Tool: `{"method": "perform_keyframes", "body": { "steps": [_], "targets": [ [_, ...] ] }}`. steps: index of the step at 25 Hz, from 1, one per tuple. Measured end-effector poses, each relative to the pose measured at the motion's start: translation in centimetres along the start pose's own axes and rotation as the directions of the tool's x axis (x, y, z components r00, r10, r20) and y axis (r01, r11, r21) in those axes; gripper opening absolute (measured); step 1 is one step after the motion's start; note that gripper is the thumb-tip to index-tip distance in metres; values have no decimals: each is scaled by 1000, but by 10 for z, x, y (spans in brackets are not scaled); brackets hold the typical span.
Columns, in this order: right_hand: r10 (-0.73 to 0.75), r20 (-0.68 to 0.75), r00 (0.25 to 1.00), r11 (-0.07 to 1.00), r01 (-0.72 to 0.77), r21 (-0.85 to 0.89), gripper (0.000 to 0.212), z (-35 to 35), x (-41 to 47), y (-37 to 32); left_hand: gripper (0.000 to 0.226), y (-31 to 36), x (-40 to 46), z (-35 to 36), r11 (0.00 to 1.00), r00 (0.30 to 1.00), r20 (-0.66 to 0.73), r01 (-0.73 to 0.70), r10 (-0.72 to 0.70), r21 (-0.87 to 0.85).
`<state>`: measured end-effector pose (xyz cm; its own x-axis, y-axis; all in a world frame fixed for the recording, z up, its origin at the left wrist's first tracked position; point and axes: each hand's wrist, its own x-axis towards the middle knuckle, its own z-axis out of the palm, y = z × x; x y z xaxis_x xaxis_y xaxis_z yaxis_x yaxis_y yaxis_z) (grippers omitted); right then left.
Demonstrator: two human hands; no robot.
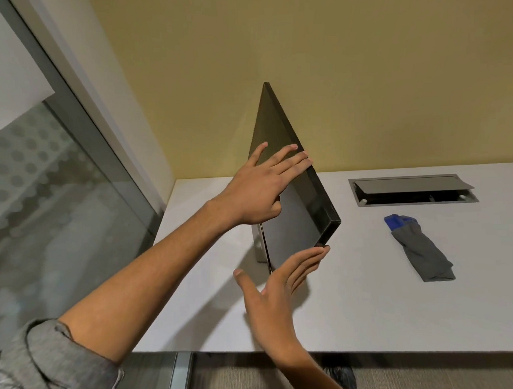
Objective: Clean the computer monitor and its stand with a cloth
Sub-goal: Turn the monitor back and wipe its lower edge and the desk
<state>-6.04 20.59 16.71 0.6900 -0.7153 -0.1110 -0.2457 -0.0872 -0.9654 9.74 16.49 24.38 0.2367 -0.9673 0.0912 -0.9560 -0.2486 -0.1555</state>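
Left grip point(251, 191): fingers spread and nearly straight, laid flat against the dark face of the monitor point(294, 219), fingertips reaching its upper right edge. Thumb tucked low against the panel. Not closed around anything; it presses rather than clasps.

Right grip point(277, 289): palm open, fingers together and extended, their tips at the monitor's bottom corner, under the lower edge. Thumb sticks out to the left, clear of the panel. Whether the fingers bear the corner's weight or only touch it, cannot tell.

Monitor: a thin dark slab turned sharply so it is seen almost edge-on, its top corner pointing up toward the yellow wall point(332, 75), its thick right edge facing the camera. Screen is unlit. It stands over the left half of the white tabletop point(369, 306).

Stand point(260, 243): only a pale grey sliver shows behind the panel's lower left, resting on the tabletop; its shape is mostly hidden.

Cloth point(423, 246): grey with a blue end, crumpled into a long bundle, lying on the tabletop to the right of the monitor, well apart from both hands.

Beyond the cloth, a grey cable hatch point(412, 189) is set into the tabletop, its lid tilted open.

Left forearm bare, grey sleeve point(52, 367) pushed up. Glass partition point(46, 201) with a dotted frosted pattern at far left.
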Motion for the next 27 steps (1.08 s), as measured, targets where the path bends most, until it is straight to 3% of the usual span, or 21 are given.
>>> {"method": "perform_keyframes", "body": {
  "steps": [8, 13, 27],
  "targets": [
    [-15, -82, 997, 997, 9, -73, 132, -67, 54, 16, 85, 16, 54, 3, 996, 999, -38, 1, -4, -89],
    [-14, -100, 995, 998, 8, -60, 129, -115, 94, 22, 91, 13, 92, 20, 999, 995, -96, 30, -33, -32],
    [-35, 81, 996, 985, 48, -166, 117, -242, 253, 32, 90, 15, 192, 43, 963, 956, -123, 269, -266, 6]
  ]
}}
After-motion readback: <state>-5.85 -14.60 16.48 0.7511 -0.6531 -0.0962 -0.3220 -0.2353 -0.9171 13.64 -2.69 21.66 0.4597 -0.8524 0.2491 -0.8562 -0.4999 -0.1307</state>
